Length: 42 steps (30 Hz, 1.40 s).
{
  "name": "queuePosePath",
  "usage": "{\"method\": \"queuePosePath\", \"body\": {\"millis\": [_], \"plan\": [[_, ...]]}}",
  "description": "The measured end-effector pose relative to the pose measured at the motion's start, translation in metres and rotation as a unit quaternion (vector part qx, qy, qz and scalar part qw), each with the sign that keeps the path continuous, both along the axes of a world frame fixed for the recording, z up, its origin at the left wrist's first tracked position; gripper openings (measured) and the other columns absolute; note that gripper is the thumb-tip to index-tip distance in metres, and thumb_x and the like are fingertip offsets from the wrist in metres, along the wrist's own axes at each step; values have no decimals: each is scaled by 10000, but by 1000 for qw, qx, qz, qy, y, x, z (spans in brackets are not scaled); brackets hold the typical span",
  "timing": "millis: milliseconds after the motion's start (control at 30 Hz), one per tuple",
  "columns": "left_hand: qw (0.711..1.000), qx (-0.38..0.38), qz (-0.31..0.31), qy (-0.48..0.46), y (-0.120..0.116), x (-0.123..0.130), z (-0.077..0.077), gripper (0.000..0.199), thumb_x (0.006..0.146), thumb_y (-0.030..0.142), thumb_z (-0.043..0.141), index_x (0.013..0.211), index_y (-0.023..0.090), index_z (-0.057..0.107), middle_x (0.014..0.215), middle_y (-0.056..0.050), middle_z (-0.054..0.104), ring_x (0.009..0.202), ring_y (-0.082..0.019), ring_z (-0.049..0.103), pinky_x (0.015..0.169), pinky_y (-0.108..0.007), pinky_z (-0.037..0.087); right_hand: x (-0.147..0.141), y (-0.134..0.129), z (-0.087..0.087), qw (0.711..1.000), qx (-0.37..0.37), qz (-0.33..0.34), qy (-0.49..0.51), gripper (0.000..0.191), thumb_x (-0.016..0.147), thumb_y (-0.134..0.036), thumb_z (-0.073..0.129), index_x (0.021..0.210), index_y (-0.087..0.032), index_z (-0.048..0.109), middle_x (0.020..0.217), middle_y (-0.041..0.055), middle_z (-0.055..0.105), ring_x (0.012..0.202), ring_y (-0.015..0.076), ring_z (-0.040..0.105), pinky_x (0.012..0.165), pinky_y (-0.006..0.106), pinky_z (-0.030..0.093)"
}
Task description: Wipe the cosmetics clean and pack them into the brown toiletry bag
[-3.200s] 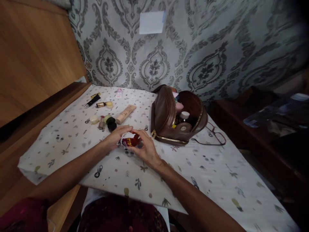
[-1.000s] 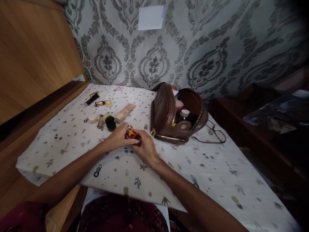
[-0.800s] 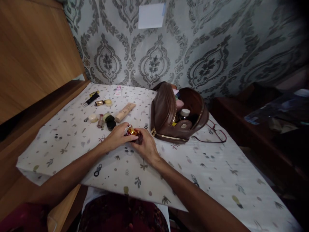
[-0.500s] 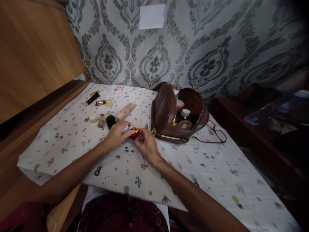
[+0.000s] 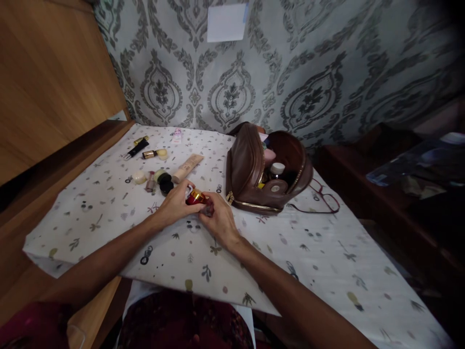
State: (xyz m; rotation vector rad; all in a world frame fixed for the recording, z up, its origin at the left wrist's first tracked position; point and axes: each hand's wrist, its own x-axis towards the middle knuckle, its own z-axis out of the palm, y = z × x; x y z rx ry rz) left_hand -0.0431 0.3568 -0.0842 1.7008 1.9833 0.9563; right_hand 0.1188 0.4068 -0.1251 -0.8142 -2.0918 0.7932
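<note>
Between both hands, just above the patterned tabletop, is a small red bottle with a gold band (image 5: 196, 196). My left hand (image 5: 177, 204) is closed on its left end, where something white or clear shows at the fingers. The fingers of my right hand (image 5: 221, 219) close round its right end and partly cover it. Beyond my left hand lie a black round jar or lid (image 5: 166, 186) and a beige squeeze tube (image 5: 188, 167). To the right of my hands stands a brown cosmetic bag (image 5: 244, 167), unzipped, with a white-capped bottle (image 5: 277, 169) inside.
Red-framed glasses (image 5: 329, 203) lie right of the bag. At the table's back left are a black tube (image 5: 138, 147), a gold-and-black small bottle (image 5: 149, 154) and a pink-and-white packet (image 5: 177, 135). A wooden cabinet (image 5: 61, 72) borders the left, a patterned wall (image 5: 232, 92) the back.
The red bottle has turned in my hands, so more of its gold band and red body shows. The view has shifted slightly; the other things stay in place.
</note>
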Motion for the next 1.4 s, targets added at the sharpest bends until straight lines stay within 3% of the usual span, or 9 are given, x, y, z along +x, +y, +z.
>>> {"method": "queuePosePath", "body": {"millis": [300,433,567,733,867,1000,1200,1333,1400], "plan": [[991,4,-62,-116,1,-8,-4,385,760,490,718,971,191,597,775,7,644,757,-184,610,671,-290,481,1,-2,2,1000,15,-8,-6,442,753,-119,644,1185,-194,591,1100,93,614,1040,256,598,930,419,507],[993,9,-78,-89,-2,-7,1,373,816,488,655,1024,179,636,823,-12,682,765,-185,620,694,-295,493,1,-2,4,1000,13,-15,11,426,747,-124,659,1161,-203,601,1078,84,615,1003,253,604,906,411,518],[997,46,-53,-29,-5,-5,5,431,861,480,601,1171,182,628,1029,-58,722,859,-216,648,743,-325,505,1,-1,5,1000,0,-20,23,406,739,-164,697,1137,-188,613,1049,86,598,976,256,593,887,418,529],[994,86,-62,12,-8,0,2,331,922,409,531,1167,196,596,1164,-83,688,1053,-250,635,901,-368,496,-1,0,3,999,-31,-19,36,430,716,-112,658,1139,-178,621,988,60,542,772,193,572,760,384,562],[994,77,-70,36,-6,3,-1,409,819,411,670,1137,188,540,1151,-92,619,1109,-273,588,985,-408,462,-2,0,1,998,-42,-7,47,519,691,-62,615,1191,-201,620,971,45,530,722,167,567,706,351,568],[998,45,-39,37,-4,3,0,448,735,389,727,1081,198,516,1112,-76,585,1067,-279,584,916,-408,482,-1,-3,3,999,-24,19,45,567,694,-46,583,1237,-207,607,1016,53,527,722,154,576,708,332,569],[996,-15,-44,-80,-3,-1,5,441,697,399,749,1029,215,525,927,-7,649,892,-226,615,818,-357,485,2,-10,10,999,31,9,9,604,731,-103,626,1314,-233,545,1123,86,544,1022,251,605,868,395,553],[977,-44,-82,-194,-1,-5,6,412,701,413,738,981,198,526,865,3,635,836,-196,607,757,-315,488,2,-9,6,1000,-4,-22,-10,740,727,-174,685,1413,-222,414,1218,116,546,1009,268,628,815,409,560],[972,-49,-88,-213,0,-5,5,401,714,414,726,981,191,525,863,0,626,821,-188,599,745,-308,481,2,-7,3,1000,-14,-25,-4,674,736,-195,684,1362,-197,434,1185,115,574,1001,260,628,823,399,551]]}}
